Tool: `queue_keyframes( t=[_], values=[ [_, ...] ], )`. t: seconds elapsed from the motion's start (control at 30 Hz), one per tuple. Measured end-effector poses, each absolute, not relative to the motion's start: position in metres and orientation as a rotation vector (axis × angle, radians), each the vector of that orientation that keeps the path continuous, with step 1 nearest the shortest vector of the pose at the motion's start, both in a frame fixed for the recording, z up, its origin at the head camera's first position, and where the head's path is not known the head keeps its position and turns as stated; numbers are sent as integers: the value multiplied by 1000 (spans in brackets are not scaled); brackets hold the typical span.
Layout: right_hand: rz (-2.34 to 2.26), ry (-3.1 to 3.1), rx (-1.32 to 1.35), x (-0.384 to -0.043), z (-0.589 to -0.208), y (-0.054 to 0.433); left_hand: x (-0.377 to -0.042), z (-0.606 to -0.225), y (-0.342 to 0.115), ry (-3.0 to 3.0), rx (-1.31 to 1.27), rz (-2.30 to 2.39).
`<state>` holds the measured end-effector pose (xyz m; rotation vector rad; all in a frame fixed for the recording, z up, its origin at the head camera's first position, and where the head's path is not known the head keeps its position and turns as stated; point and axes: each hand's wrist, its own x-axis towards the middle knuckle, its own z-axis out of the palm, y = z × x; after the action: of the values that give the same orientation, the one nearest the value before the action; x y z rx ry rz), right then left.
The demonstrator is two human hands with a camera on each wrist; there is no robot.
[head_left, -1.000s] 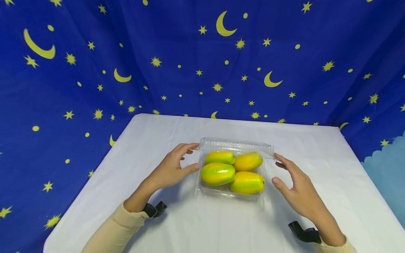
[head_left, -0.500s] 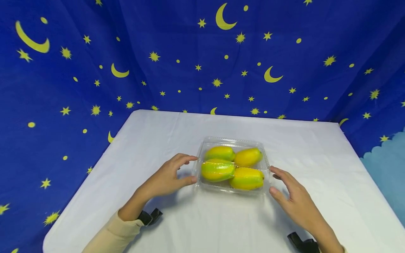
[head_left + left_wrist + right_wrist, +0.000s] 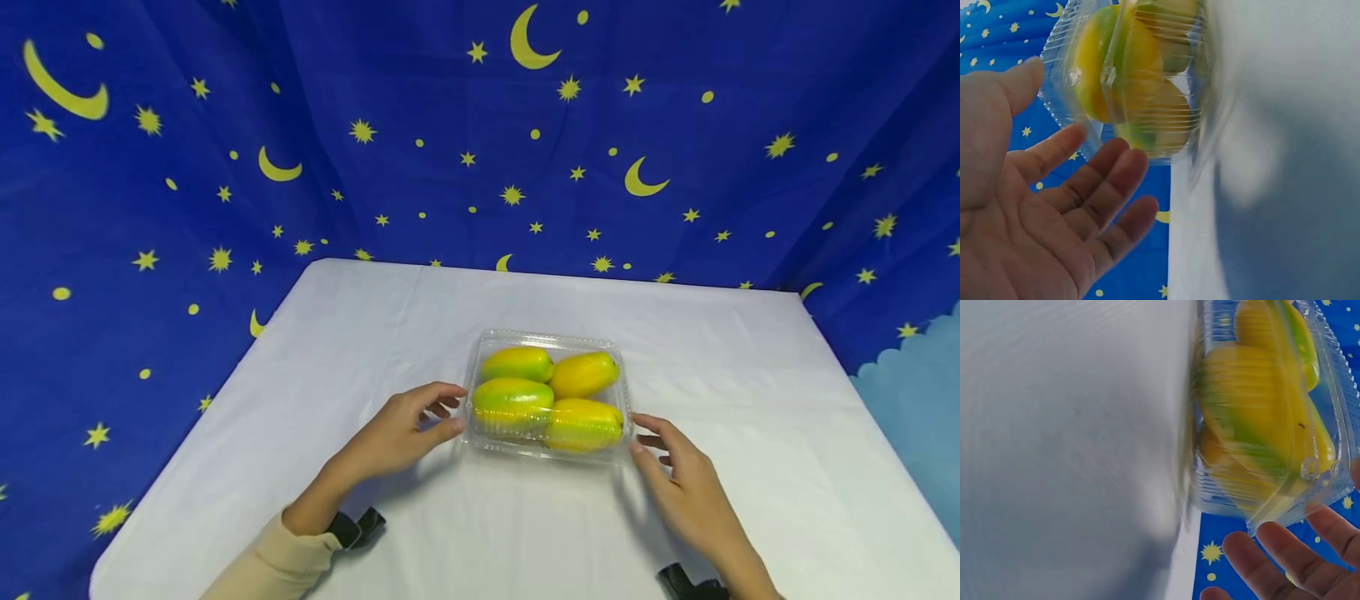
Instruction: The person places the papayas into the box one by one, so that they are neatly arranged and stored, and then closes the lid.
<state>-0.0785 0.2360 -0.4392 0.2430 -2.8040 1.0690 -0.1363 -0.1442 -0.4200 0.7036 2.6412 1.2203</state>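
A clear plastic clamshell container (image 3: 553,338) sits in the middle of the table with its lid down over several yellow-green mangoes (image 3: 513,395). At its left side is my left hand (image 3: 401,429), thumb and index fingertips close to the rim. In the left wrist view, the left hand's fingers (image 3: 1104,187) spread loosely beside the ribbed plastic wall (image 3: 1175,128). My right hand (image 3: 686,492) is at the container's right edge, its fingertips at or nearly touching the rim. The right wrist view shows its fingers (image 3: 1288,553) relaxed below the container's corner; its thumb is mostly cut off.
A white cloth covers the table (image 3: 390,333). Behind and to the sides hangs a blue curtain (image 3: 420,183) printed with yellow moons and stars. Black straps (image 3: 358,528) are on both wrists.
The container's lid has swung down from partly raised to lying over the mangoes. Both hands have come down and toward me along the container's sides.
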Motion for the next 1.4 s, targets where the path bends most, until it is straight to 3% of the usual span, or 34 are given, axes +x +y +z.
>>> queue_keyframes(
  t=[0.57, 1.0, 1.4],
  values=[
    [1224, -2827, 113, -79, -438, 230, -133, -426, -138, 2596, 655, 1308],
    [1619, -2841, -44, -85, -438, 230, -143, -437, -133, 2159, 442, 1568],
    [1820, -2834, -21, -93, -443, 235, -145, -443, -128, 2066, 354, 1640]
  ],
)
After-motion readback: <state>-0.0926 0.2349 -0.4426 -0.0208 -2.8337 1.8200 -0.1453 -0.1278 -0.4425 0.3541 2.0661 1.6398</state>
